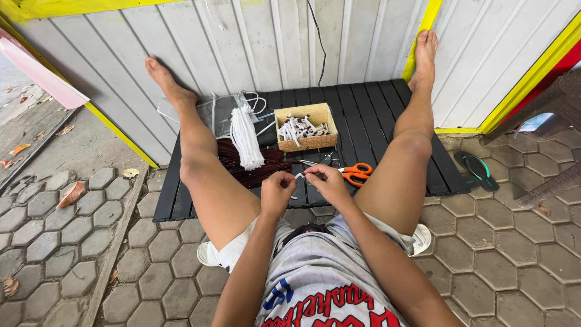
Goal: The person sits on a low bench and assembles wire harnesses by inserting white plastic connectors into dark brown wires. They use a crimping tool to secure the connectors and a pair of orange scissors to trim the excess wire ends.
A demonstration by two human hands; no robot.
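I sit on the ground with my bare legs spread over a black slatted platform (369, 115). My left hand (277, 192) and my right hand (327, 183) meet in front of me, both pinching a small white piece (299, 175) between the fingertips. Just beyond them lie orange-handled scissors (356, 172). Further out stands a small cardboard box (305, 127) holding several short white pieces. To its left lies a bundle of white cords (245, 138) across a dark reddish bundle (242, 165), beside a clear plastic bag (218, 112).
A corrugated grey wall (272, 42) with yellow trim closes the far side. Hexagonal paving (514, 254) surrounds the platform. A green-strapped flip-flop (478, 169) lies at the right, near a brown plastic chair (557, 145). Dry leaves (71, 195) scatter at the left.
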